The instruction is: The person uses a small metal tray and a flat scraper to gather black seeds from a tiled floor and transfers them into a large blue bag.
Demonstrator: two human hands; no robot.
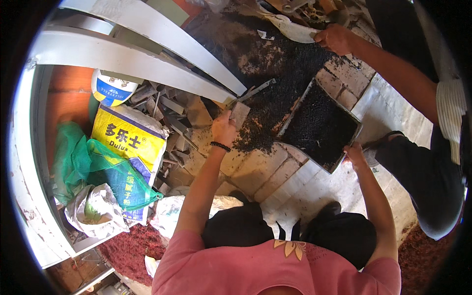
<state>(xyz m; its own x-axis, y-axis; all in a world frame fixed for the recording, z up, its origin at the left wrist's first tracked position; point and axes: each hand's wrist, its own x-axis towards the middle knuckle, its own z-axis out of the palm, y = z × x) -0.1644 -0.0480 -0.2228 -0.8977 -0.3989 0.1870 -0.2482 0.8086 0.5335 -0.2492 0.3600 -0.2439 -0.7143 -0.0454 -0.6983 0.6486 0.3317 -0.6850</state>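
My left hand, a dark beaded bracelet at its wrist, grips a small flat grey-brown piece, perhaps tile or board. This piece is held at the edge of black granular material spread over the floor. My right hand is closed on the near right corner of a shallow rectangular tray. Black grains fill much of the tray, which sits low over the paved floor. Beyond it, a co-worker's hand holds the edge of a whitish sack or sheet.
White metal bars slant across the upper left. Under them are a volleyball, a yellow-and-blue sack, green netting and scrap offcuts. The co-worker's bent leg is at the right. A dark red rug lies near me.
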